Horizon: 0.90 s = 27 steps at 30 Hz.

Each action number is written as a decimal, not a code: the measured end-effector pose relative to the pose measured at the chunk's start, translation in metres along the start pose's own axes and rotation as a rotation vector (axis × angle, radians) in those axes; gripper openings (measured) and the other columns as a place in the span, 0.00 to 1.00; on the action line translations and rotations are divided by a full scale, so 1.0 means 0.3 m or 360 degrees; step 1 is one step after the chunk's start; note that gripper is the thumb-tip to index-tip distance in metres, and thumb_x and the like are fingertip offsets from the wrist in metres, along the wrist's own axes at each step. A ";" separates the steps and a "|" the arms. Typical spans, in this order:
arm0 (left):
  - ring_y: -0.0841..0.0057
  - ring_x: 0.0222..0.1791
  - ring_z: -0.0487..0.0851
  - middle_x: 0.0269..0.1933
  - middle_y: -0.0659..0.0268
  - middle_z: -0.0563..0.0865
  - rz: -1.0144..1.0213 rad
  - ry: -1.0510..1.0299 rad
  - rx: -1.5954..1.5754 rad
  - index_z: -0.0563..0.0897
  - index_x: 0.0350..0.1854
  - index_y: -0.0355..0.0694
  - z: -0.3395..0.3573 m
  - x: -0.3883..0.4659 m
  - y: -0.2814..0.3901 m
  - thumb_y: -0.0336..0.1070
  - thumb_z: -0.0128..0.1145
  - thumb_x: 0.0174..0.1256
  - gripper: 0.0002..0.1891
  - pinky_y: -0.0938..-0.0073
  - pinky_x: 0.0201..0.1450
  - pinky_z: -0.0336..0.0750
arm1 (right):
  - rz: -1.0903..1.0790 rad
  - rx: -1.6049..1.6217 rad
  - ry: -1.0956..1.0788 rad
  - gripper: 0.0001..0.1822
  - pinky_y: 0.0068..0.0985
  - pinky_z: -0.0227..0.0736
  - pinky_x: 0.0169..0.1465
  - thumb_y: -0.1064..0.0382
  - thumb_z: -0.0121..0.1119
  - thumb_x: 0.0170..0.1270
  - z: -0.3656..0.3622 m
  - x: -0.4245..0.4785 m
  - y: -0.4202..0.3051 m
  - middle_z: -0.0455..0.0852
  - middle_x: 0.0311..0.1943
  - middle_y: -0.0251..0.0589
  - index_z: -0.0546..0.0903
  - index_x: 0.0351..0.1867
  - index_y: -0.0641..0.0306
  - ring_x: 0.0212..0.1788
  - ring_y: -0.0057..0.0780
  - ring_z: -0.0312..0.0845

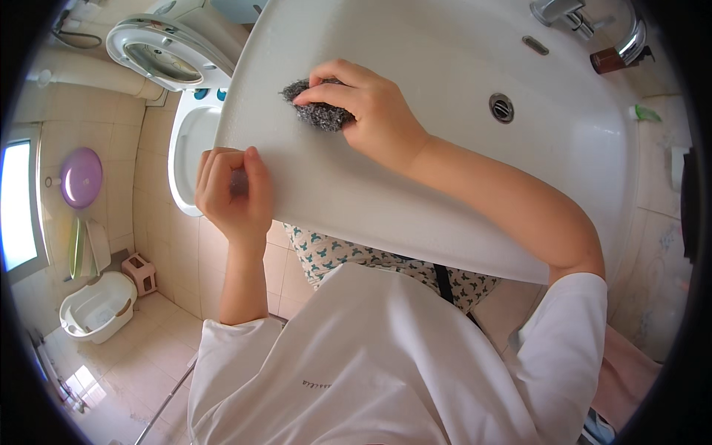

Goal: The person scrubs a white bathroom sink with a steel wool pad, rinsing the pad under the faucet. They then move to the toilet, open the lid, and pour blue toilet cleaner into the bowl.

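Observation:
My right hand (370,105) presses a grey steel wool scourer (325,114) onto the flat white ledge at the left of the washbasin (445,61). Its fingers curl over the top of the scourer and hide part of it. At the basin's near left corner is my left hand (233,189), fingers curled and thumb raised. A small greyish patch shows inside that curl; I cannot tell whether it is a held thing or what lies behind. A metal drain (502,108) sits in the bowl, with a chrome faucet (564,14) at the far right.
Left of the basin stands a white toilet (194,156), its lid and seat raised. A brown bottle (607,60) is beside the faucet. On the tiled floor are a white plastic tub (100,311) and a pink stool (139,273). A purple basin (82,178) hangs on the wall.

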State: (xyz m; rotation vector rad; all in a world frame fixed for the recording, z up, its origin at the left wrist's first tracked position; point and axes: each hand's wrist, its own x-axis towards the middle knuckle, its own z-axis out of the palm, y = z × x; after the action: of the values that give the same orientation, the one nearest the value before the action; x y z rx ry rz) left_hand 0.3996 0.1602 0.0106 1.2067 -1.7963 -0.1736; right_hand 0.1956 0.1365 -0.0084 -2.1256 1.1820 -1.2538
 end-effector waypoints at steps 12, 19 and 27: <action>0.78 0.20 0.68 0.18 0.67 0.72 -0.0082 -0.0025 -0.0023 0.73 0.18 0.35 -0.006 0.002 -0.012 0.24 0.61 0.58 0.12 0.76 0.21 0.59 | 0.0465 0.0872 -0.1433 0.31 0.25 0.71 0.52 0.87 0.44 0.34 -0.244 -0.040 -0.022 0.82 0.45 0.34 0.88 0.36 0.58 0.48 0.34 0.77; 0.87 0.19 0.63 0.18 0.73 0.68 -0.0096 -0.0032 0.0002 0.73 0.19 0.35 0.005 -0.008 0.000 0.29 0.60 0.65 0.15 0.82 0.20 0.55 | 0.0018 0.0177 -0.0128 0.27 0.28 0.74 0.48 0.86 0.54 0.38 -0.011 -0.029 -0.036 0.80 0.44 0.33 0.87 0.41 0.56 0.47 0.34 0.79; 0.91 0.19 0.61 0.16 0.76 0.70 -0.0229 0.0026 -0.0032 0.74 0.20 0.35 0.012 -0.015 -0.012 0.31 0.60 0.66 0.15 0.84 0.21 0.53 | 0.0096 0.0603 -0.0533 0.27 0.30 0.72 0.54 0.86 0.48 0.40 -0.070 -0.084 -0.016 0.80 0.46 0.39 0.86 0.39 0.57 0.50 0.41 0.78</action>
State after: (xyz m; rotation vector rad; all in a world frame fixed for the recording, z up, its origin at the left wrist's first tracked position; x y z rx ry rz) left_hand 0.3997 0.1606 0.0037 1.3200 -1.6903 -0.2629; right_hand 0.1739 0.1615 -0.0072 -1.9053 0.7888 -0.9562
